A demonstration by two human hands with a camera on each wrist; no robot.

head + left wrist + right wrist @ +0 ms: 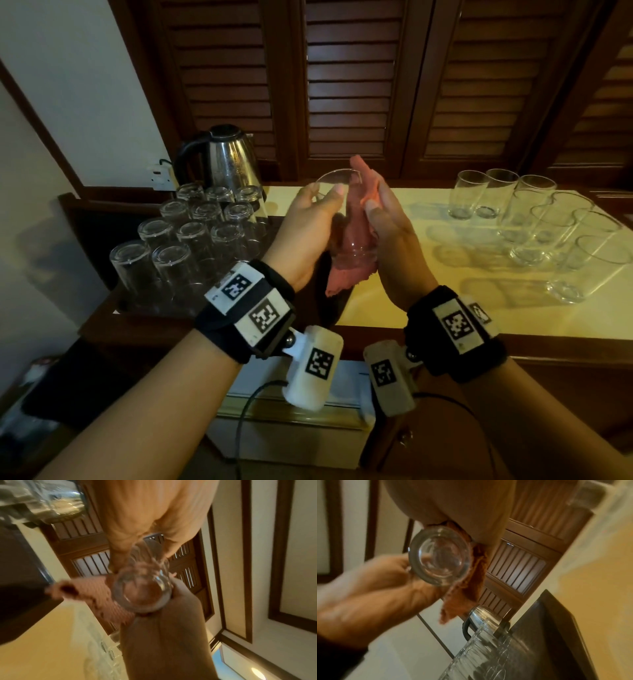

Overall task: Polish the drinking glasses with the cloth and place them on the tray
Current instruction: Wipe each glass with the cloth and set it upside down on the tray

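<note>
Mid-frame: glass [346, 219] gripped by left hand [308, 226], fingers curled round its rim; pink cloth [359, 205] pressed against it by straight-fingered right hand [394, 246]. Tray [89, 219] at left, holding upturned glasses.

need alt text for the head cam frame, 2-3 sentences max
Two hands polish a clear drinking glass above a counter: the left hand grips it while the right hand presses a pink cloth against its side. Upturned glasses fill a dark tray on the left beside a steel kettle; upright glasses wait on the right.
</note>
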